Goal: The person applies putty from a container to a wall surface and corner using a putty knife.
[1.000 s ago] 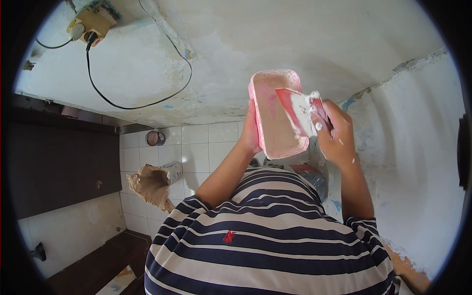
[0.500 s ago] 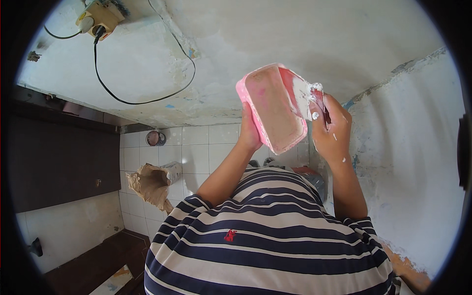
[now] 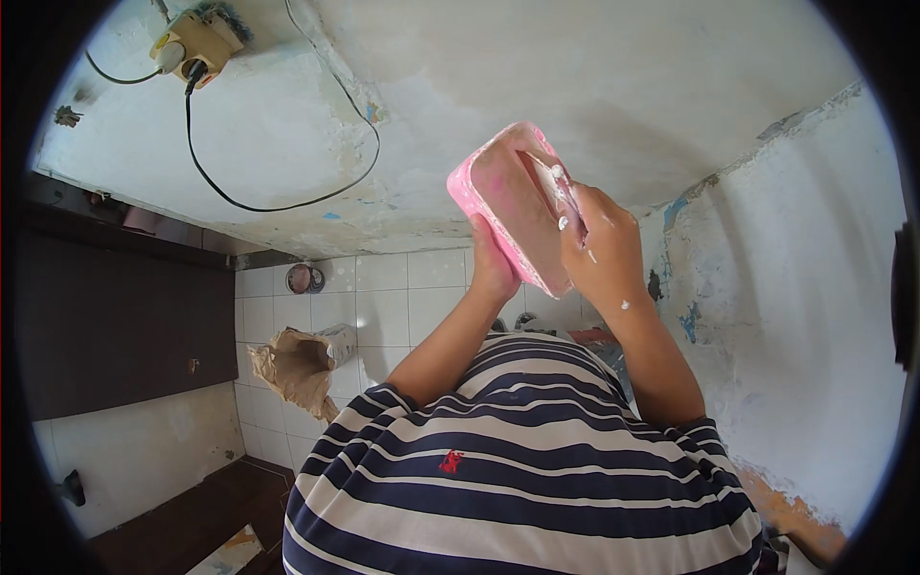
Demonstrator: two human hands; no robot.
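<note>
Tub [image 3: 466, 195], scraper [image 3: 542, 176], shirt [image 3: 522, 450] w/ red emblem [image 3: 450, 462]

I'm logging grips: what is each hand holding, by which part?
Left hand: pink tray, by its outer left side. Right hand: smeared scraper, by its handle.
</note>
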